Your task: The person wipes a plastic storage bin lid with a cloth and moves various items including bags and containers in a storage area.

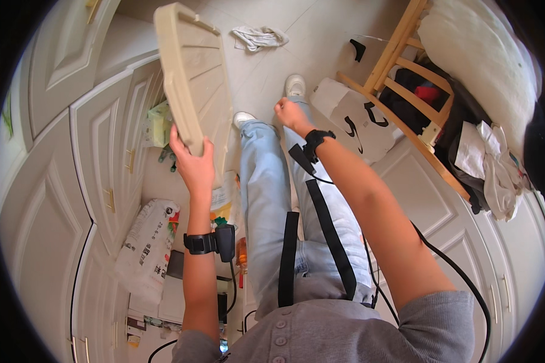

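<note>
My left hand (193, 159) grips the lower edge of a large beige plastic lid or panel (204, 81), which stands tilted on edge beside my legs. Its ribbed face is turned to the right, and the thumb and fingers clasp its rim. In front of my shin, my right hand (292, 115) is raised with its fingers curled in; nothing can be made out in it. A crumpled light cloth (260, 38) lies on the floor beyond my feet. Both wrists carry black straps with small devices and cables.
Cabinets with panelled doors (45, 218) line the left side. A white printed sack (150, 245), a green patterned box (159, 122) and an orange bottle (241, 254) stand or lie at left. To the right are a white bag (354, 118), a wooden frame (390, 54) and piled clothes (490, 168).
</note>
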Demonstrator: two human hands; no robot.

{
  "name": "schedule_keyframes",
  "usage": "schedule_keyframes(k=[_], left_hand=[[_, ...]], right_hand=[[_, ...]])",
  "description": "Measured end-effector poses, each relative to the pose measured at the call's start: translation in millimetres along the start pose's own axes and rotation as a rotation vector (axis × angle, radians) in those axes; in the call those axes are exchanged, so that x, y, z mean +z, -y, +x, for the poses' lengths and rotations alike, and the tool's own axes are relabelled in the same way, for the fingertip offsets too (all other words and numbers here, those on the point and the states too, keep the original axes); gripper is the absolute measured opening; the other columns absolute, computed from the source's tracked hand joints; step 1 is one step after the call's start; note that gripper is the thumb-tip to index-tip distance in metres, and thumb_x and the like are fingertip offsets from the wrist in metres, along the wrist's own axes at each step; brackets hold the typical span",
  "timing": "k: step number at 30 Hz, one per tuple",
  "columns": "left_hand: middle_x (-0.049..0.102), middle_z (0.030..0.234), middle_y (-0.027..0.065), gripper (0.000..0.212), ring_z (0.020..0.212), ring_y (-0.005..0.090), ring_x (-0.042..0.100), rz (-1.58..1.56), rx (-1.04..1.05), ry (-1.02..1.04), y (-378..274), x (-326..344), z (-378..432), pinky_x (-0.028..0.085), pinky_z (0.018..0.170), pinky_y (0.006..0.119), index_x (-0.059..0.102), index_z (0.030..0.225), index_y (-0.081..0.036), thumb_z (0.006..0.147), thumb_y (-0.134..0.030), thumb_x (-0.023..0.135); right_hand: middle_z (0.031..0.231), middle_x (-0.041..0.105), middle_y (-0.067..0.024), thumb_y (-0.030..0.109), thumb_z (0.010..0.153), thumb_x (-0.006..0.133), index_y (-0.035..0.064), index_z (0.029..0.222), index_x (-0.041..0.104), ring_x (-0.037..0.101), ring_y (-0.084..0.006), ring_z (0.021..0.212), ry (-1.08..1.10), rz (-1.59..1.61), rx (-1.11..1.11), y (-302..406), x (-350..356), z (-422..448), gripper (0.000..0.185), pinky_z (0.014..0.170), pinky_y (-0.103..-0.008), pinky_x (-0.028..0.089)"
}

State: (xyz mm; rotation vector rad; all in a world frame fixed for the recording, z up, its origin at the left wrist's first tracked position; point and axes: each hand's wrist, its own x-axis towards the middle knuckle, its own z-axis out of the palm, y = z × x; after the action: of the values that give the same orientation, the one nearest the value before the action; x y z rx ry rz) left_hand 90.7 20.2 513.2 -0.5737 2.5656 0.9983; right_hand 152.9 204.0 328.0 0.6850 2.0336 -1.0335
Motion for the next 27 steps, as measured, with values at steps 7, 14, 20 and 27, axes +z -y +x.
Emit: schedule_keyframes(k=[7, 14, 20, 27], left_hand=[[0.046, 0.109, 0.0197, 0.058, 0.097, 0.0259, 0.048, 0.232, 0.068, -0.218, 6, 3, 49, 0.037, 0.082, 0.032, 0.03, 0.118, 0.003, 0.074, -0.021, 0.059], [0.039, 0.113, 0.0151, 0.054, 0.1, 0.0205, 0.042, 0.126, 0.008, -0.264, 28, 0, 41, 0.035, 0.084, 0.031, 0.03, 0.118, 0.003, 0.075, -0.012, 0.058], [0.036, 0.117, 0.017, 0.062, 0.1, 0.0225, 0.041, 0.136, -0.067, -0.346, 75, -18, 0, 0.035, 0.084, 0.032, 0.018, 0.122, 0.003, 0.078, -0.017, 0.056], [0.032, 0.119, 0.0164, 0.072, 0.102, 0.024, 0.038, 0.132, -0.043, -0.434, 102, -31, -9, 0.036, 0.085, 0.035, 0.013, 0.125, -0.001, 0.075, -0.024, 0.059]], right_hand=[[0.088, 0.057, -0.0185, 0.025, 0.075, 0.044, 0.0048, 0.088, 0.057, 0.054, -0.032, 0.084, -0.02, 0.03, 0.008, -31, -11, 83, 0.028, 0.076, -0.0368, 0.041], [0.103, 0.052, -0.0113, 0.018, 0.073, 0.049, 0.0131, 0.1, 0.054, 0.048, -0.028, 0.097, 0.021, -0.24, -0.109, -39, -4, 172, 0.028, 0.081, -0.0389, 0.038], [0.121, 0.037, -0.0065, 0.008, 0.073, 0.048, 0.0201, 0.113, 0.044, 0.032, -0.0243, 0.114, -0.112, -0.575, -0.323, -56, 23, 234, 0.042, 0.089, -0.0445, 0.029], [0.131, 0.023, -0.0059, 0.008, 0.074, 0.048, 0.0296, 0.126, 0.024, 0.022, -0.0261, 0.12, -0.342, -0.903, -0.403, -52, 58, 304, 0.061, 0.088, -0.05, 0.027]])
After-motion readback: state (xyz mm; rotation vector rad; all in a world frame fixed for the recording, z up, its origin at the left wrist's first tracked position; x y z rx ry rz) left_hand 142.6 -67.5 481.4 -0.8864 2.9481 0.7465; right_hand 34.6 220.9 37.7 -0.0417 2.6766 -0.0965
